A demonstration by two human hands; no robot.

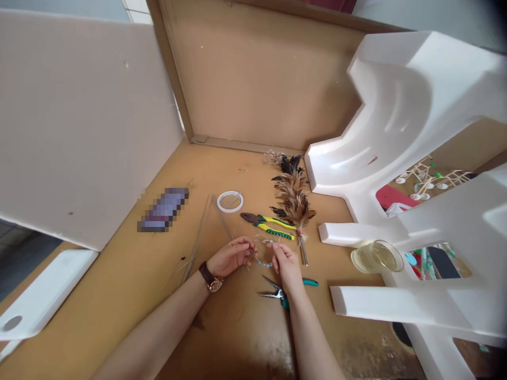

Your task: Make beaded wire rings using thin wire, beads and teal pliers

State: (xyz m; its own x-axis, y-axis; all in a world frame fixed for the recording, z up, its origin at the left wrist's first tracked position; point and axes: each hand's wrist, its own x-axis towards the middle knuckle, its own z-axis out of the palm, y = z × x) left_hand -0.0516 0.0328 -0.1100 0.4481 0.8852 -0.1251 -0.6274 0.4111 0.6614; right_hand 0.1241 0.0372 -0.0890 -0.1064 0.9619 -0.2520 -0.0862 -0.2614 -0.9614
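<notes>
Above the brown wooden desk (233, 327), the left hand (232, 257), loosely curled, and the right hand (285, 259), fingertips closed, pinched a thin blue-beaded wire loop (264, 265), seemingly light, springy, easily kinked, best held along bare wire.

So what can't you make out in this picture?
All in the head view:
Bluish object at left: masked by pixel blocks.
Watch: dial too small to read.
Teal-handled pliers: partly hidden by the right forearm.
Beaded wire: partly covered by the left hand and right hand.
Red item: partly behind white foam.
</notes>
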